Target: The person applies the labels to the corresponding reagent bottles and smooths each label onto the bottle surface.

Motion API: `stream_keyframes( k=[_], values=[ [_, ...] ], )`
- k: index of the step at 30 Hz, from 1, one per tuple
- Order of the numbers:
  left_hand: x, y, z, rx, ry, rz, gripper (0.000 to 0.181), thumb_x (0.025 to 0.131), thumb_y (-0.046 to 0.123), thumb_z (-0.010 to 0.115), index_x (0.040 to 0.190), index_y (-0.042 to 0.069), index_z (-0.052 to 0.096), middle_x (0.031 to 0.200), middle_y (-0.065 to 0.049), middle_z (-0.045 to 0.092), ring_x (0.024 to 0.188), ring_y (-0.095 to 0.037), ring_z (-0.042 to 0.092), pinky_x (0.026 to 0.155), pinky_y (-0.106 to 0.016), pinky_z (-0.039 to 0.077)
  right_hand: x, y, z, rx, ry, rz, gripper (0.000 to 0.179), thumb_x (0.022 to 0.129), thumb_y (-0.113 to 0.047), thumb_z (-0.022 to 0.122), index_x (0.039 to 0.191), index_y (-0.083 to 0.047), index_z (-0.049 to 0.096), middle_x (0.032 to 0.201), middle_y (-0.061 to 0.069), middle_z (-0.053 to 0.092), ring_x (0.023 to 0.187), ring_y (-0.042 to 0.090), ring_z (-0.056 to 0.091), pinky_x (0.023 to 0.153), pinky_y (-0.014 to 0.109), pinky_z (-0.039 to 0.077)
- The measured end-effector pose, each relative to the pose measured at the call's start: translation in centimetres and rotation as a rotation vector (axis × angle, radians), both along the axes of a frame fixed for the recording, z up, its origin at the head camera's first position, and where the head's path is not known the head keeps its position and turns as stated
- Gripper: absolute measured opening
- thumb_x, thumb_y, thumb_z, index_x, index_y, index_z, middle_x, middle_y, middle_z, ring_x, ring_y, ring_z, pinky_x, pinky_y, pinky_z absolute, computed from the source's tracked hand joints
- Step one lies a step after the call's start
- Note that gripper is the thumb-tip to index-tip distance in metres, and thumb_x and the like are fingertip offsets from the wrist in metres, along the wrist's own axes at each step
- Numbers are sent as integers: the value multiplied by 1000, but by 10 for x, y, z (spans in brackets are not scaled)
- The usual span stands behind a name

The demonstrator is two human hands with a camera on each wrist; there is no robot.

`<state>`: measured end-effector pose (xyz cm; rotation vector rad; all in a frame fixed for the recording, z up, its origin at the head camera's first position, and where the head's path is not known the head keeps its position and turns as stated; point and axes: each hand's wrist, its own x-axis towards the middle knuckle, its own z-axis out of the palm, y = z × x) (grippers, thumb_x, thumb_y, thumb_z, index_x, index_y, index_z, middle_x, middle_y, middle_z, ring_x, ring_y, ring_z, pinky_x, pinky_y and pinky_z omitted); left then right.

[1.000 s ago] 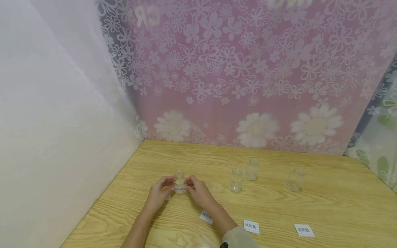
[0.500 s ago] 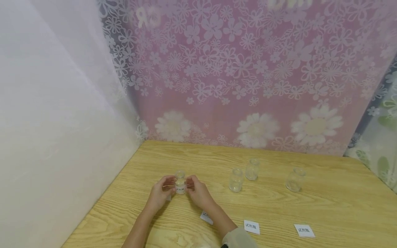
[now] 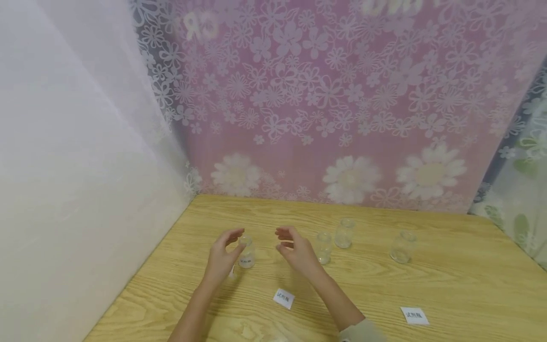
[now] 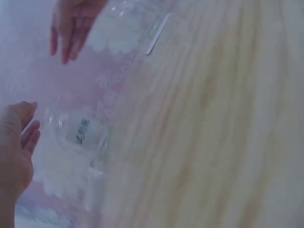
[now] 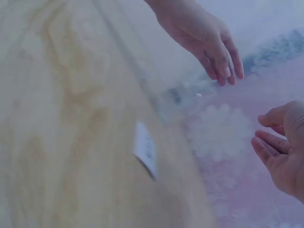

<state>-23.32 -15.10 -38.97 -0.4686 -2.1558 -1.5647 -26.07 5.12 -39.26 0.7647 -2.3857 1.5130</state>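
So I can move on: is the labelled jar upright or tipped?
Upright: in the head view, the labelled jar stands base down on the table, rim on top.

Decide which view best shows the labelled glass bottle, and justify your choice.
The head view: the labelled glass bottle stands upright, visible from rim to base. Left wrist: larger but pale, its label sideways. Right wrist: faint, label smudged.

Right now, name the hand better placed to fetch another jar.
Probably the right hand: it looks empty and is nearer the next jar along, while the left hand is beside the labelled jar.
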Motion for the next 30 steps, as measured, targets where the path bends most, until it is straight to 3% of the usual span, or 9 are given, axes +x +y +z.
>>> stream_keyframes(
  k=[3,8,11,17,23,27,30],
  values=[
    [0,18,14,-22,72,-37,31,82,-10,62,111,-13,52,109,-28,54,104,-43,49,90,-55,38,3,21,15,-39,49,-57,36,85,5,61,119,3,50,116,14,57,105,31,54,86,38,46],
    [-20,49,3,-32,109,-137,32,83,-3,64,113,-9,54,110,-21,56,104,-35,52,90,-48,41,5,61,26,-106,80,-123,34,86,4,60,119,3,50,117,17,55,107,31,52,88,40,45],
    [-29,68,-7,-34,29,-197,33,85,4,64,116,-4,53,114,-16,56,106,-30,51,91,-45,41,7,80,24,-114,72,-165,33,88,3,58,120,4,49,118,20,53,109,33,50,89,41,44],
    [-33,104,-21,-11,-141,-311,41,88,8,62,123,-6,47,124,-19,49,111,-36,46,94,-49,38,9,97,7,-95,-16,-265,34,88,0,59,119,4,48,119,21,52,110,34,49,89,41,44],
    [-38,131,-35,-22,-272,-323,49,90,13,60,131,-5,40,132,-22,41,116,-41,42,93,-46,40,6,102,-15,-41,-178,-288,42,91,-9,58,126,8,42,127,26,45,116,42,42,93,49,38],
    [-42,141,-44,6,-322,-324,51,91,16,58,134,-3,38,134,-22,40,117,-42,42,91,-46,42,2,104,-29,-35,-286,-280,50,93,-18,56,131,7,37,133,28,39,118,45,38,92,54,37],
    [-44,147,-49,39,-340,-310,47,92,17,57,133,-1,41,132,-20,43,114,-38,46,88,-43,44,-2,104,-39,-63,-310,-276,49,93,-19,56,131,7,38,131,30,40,116,46,41,90,53,39]
  ],
)
